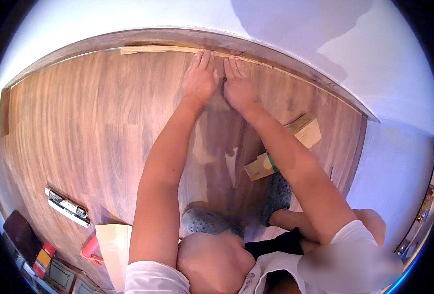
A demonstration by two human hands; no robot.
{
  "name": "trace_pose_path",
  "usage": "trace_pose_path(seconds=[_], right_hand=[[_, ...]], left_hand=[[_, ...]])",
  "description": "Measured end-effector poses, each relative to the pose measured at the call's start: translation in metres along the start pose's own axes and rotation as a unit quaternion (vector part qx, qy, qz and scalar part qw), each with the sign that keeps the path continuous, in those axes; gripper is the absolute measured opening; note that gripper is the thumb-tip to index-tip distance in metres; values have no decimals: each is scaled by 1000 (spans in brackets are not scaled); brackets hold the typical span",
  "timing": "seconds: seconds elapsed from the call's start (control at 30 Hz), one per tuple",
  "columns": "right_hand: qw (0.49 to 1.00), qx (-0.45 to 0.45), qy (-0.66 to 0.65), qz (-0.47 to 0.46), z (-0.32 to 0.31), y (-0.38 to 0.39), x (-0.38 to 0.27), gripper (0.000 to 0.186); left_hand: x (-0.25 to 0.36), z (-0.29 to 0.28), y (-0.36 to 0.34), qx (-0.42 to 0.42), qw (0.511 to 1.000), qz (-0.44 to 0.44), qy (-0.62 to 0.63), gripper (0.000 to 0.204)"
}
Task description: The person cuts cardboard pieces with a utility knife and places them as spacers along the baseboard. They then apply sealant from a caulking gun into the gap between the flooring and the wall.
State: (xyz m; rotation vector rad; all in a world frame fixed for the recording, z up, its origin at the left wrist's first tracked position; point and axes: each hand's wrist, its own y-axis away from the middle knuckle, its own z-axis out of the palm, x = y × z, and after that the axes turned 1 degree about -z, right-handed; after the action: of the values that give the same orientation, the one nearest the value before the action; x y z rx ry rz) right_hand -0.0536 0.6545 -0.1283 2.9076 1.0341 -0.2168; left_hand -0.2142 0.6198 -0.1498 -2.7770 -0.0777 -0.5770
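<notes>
A thin pale wooden strip (153, 49) lies on the floor along the foot of the brown baseboard (170, 36). My left hand (201, 78) reaches to it with fingers stretched out, the fingertips resting at the strip by the wall. Close beside it on the right, my right hand (239, 89) also has its fingers extended, tips against the thin edge at the baseboard. Neither hand is wrapped around anything. The fingertips partly cover where the strip meets the baseboard.
Cardboard boxes (305, 130) lie beneath my right forearm, partly hidden by it. Two black-and-white tubes (67, 206) rest on the wood-look floor (79, 132) at left. A red tool (92, 249) lies beside a cardboard sheet (113, 247). The white wall (177, 14) rises ahead.
</notes>
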Motion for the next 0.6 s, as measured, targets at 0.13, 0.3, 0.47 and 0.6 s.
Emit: trace_pose_path(seconds=[0.13, 0.3, 0.47, 0.6], right_hand=[[999, 15, -24, 15, -4, -4, 0, 66], [997, 7, -53, 51, -16, -10, -17, 68], [999, 14, -4, -31, 1, -7, -10, 69], [999, 20, 27, -30, 7, -3, -16, 70]], left_hand=[[-3, -9, 2, 27, 997, -69, -37, 59], [-4, -14, 5, 38, 993, -93, -68, 65], [-6, -8, 8, 39, 993, -83, -73, 67], [-6, -10, 11, 30, 994, -94, -38, 68]])
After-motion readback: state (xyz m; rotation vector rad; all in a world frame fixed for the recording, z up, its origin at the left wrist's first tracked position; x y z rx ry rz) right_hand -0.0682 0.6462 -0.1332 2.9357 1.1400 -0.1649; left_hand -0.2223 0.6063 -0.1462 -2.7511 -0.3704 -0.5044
